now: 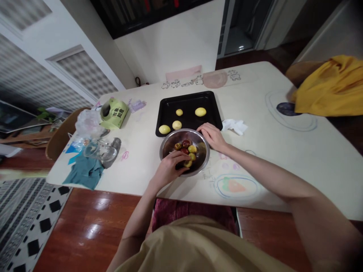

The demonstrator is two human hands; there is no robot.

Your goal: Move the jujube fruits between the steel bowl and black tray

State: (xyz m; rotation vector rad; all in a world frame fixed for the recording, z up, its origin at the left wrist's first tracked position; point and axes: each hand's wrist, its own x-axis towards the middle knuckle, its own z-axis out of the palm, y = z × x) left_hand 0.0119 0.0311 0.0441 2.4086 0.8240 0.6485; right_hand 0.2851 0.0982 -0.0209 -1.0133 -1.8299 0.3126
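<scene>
The left hand (170, 168) reaches into the metal bowl (202, 151) on the worktop (283, 151), its grip curled loosely over the small red and yellow fruits (187, 149); whether it has pinched one I cannot tell. The right hand (212, 136) lies open, fingers spread on the bowl's far rim, just beside the black tray (188, 102) holding four yellow dough balls (200, 112).

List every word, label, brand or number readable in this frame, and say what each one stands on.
Green box on the table: dark printed characters, too blurred to read.
Tabletop drawings near the black tray: small cartoon figures, no legible words.
Nothing else carries readable text.
</scene>
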